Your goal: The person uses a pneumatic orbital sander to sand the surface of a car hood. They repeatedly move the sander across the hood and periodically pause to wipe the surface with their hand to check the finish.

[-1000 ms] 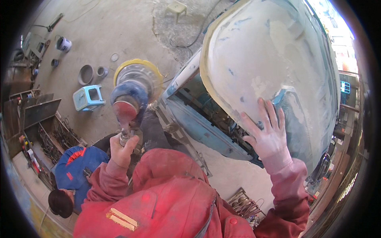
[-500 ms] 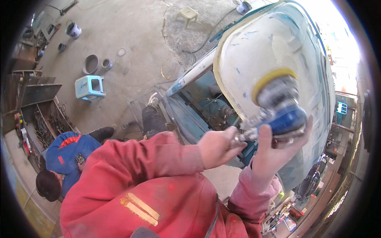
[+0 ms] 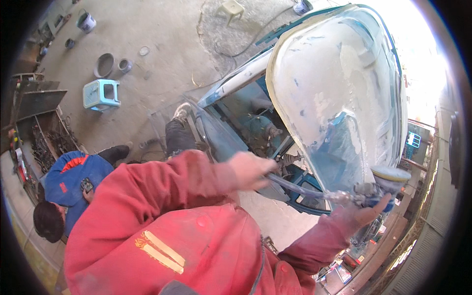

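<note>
My right hand (image 3: 372, 210) is closed around a blue-and-metal air sander (image 3: 385, 191), whose round yellow-edged pad faces up. It is at the near right edge of a large curved vehicle shell (image 3: 319, 83), which is pale with filler and has patches of blue paint. From the sander's metal fitting a translucent air hose (image 3: 300, 190) runs left to my left hand (image 3: 251, 170). That hand is somewhat blurred, with its fingers closed round the hose. Both arms wear red sleeves.
An opening in the shell's left side shows blue metal framing (image 3: 295, 199). To the left, a person in a blue jacket (image 3: 73, 184) holds a dark device. A light blue stool (image 3: 102, 95), buckets (image 3: 86, 22) and a cream stool (image 3: 230, 8) stand on concrete. Tools (image 3: 339, 275) lie lower right.
My right hand has carried the sander down and to the right, away from the shell's middle. My left hand has moved left from the sander's fitting, along the hose.
</note>
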Action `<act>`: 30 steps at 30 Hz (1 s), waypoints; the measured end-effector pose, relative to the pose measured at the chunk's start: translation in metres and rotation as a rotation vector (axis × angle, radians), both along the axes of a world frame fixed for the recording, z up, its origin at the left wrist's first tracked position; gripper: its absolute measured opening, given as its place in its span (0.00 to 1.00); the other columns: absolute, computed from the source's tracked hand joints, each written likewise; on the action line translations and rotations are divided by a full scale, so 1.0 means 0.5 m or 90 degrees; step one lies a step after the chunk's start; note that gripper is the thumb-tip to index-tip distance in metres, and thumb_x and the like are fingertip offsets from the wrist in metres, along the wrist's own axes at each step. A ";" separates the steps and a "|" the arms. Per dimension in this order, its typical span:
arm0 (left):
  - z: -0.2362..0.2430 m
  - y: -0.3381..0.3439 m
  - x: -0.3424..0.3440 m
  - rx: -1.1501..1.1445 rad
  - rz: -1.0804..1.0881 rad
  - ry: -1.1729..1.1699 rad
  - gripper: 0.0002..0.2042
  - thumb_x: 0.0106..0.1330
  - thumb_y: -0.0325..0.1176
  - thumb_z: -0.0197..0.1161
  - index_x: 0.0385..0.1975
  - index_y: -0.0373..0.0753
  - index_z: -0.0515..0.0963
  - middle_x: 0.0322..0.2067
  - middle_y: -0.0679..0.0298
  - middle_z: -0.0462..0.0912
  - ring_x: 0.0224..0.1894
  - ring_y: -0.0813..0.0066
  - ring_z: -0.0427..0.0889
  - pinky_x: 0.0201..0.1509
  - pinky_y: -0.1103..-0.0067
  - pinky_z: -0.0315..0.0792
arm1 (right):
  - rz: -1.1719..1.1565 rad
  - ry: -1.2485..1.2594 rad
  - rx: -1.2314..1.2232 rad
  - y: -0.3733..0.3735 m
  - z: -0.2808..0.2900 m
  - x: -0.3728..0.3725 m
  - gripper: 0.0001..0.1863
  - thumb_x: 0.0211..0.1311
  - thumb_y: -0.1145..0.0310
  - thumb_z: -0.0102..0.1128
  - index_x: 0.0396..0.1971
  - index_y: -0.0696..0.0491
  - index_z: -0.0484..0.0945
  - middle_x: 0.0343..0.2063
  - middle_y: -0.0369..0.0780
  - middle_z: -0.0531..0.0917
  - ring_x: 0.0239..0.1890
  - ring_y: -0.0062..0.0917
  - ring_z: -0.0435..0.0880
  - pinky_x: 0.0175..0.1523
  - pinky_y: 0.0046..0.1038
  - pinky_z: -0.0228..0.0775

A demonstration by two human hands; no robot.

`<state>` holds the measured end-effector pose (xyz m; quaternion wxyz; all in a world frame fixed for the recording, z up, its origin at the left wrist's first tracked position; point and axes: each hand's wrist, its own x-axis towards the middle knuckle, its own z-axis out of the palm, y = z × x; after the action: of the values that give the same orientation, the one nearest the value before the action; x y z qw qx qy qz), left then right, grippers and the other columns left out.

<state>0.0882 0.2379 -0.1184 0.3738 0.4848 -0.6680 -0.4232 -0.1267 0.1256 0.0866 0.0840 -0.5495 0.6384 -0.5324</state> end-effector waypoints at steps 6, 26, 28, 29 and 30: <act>-0.283 0.113 0.297 0.172 0.068 -0.366 0.09 0.58 0.41 0.70 0.32 0.45 0.84 0.35 0.55 0.86 0.42 0.48 0.85 0.47 0.58 0.79 | 0.072 -0.033 -0.077 -0.026 0.106 -0.146 0.35 0.80 0.53 0.51 0.78 0.55 0.57 0.70 0.51 0.68 0.68 0.38 0.73 0.67 0.36 0.74; -0.214 0.106 0.170 0.011 0.107 -0.237 0.15 0.67 0.44 0.66 0.21 0.44 0.80 0.23 0.59 0.83 0.31 0.53 0.84 0.41 0.63 0.75 | 0.366 0.679 0.048 -0.048 -0.015 0.048 0.44 0.49 0.71 0.81 0.67 0.60 0.68 0.56 0.52 0.80 0.57 0.44 0.83 0.63 0.37 0.75; -0.216 0.113 0.165 0.017 0.108 -0.238 0.14 0.66 0.44 0.67 0.21 0.44 0.80 0.23 0.59 0.83 0.31 0.53 0.84 0.40 0.63 0.75 | 0.395 0.704 0.048 -0.046 -0.026 0.055 0.43 0.51 0.71 0.81 0.67 0.58 0.68 0.58 0.52 0.79 0.59 0.47 0.82 0.64 0.39 0.74; -0.218 0.116 0.162 0.027 0.111 -0.238 0.15 0.66 0.44 0.68 0.21 0.44 0.79 0.23 0.59 0.83 0.31 0.53 0.84 0.40 0.62 0.75 | 0.397 0.716 0.066 -0.045 -0.031 0.056 0.43 0.52 0.71 0.80 0.68 0.57 0.68 0.59 0.52 0.79 0.60 0.48 0.82 0.65 0.39 0.73; -0.221 0.118 0.158 0.031 0.115 -0.236 0.15 0.66 0.44 0.68 0.20 0.44 0.79 0.23 0.59 0.83 0.31 0.53 0.84 0.40 0.62 0.75 | 0.402 0.744 0.026 -0.045 -0.037 0.057 0.43 0.50 0.70 0.81 0.67 0.57 0.68 0.56 0.52 0.80 0.55 0.50 0.84 0.60 0.41 0.77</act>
<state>0.1674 0.2968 -0.2287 0.2692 0.6214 -0.6686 -0.3073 -0.0982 0.1028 0.0679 -0.1139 -0.9068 0.3970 -0.0845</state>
